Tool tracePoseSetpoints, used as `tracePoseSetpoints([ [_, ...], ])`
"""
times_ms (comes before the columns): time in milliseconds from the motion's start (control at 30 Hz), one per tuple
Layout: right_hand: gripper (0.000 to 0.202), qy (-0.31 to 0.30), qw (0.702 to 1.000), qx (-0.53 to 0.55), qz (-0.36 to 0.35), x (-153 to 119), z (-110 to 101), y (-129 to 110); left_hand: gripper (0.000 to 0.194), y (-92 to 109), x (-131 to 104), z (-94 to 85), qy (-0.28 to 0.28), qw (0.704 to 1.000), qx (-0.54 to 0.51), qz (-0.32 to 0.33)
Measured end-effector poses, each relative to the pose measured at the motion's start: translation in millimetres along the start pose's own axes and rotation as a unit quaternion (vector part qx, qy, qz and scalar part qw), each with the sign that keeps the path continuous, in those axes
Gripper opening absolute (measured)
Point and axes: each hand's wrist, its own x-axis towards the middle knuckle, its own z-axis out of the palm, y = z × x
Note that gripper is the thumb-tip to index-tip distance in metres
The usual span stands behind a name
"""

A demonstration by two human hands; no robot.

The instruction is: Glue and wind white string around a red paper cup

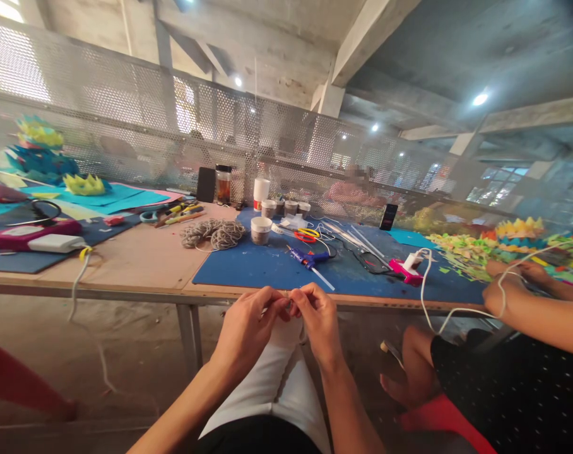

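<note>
My left hand [255,318] and my right hand [318,321] meet just in front of the table edge, above my lap. Thumb and fingertips of both are pinched together around something too small to make out. A thin, pale strand seems to hang by my right palm, though its kind is unclear. Beyond my hands, a blue glue gun [310,257] with a clear glue stick lies on the blue mat [267,271]. Left of it rests a loose bundle of grey-brown cord [213,234].
Paper cups [260,231], orange-handled scissors [308,234] and a pink power strip [406,271] with a white cable sit on the table. A phone [388,217] leans at the back. At right, a co-worker's hands [508,287] are near paper scraps [466,252]. Paper crowns [85,184] stand left.
</note>
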Motion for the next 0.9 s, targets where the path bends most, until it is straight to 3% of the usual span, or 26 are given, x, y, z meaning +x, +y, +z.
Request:
tracePoseSetpoints([
  [333, 0.024, -0.039, 0.999, 0.035, -0.003, -2.3, -2.1, -6.7, 0.027, 6.8, 1.2, -4.6, -0.005, 0.999, -0.045, -0.025],
  [567, 0.021, -0.014, 1.000, -0.017, -0.009, -2.7, -2.1, -4.9, 0.024, 5.8, 0.9, -3.1, -0.018, 0.996, -0.080, -0.027],
  [733, 0.021, 0.016, 0.999, -0.038, -0.022, -2.5, -3.0, -4.4, 0.006, 2.7, 0.0, -2.2, 0.019, 0.999, -0.023, -0.039],
  [900, 0.022, 0.016, 0.999, -0.040, -0.019, -0.9, -4.0, -2.5, 0.019, 2.8, -2.0, -4.7, 0.014, 1.000, 0.011, -0.025],
])
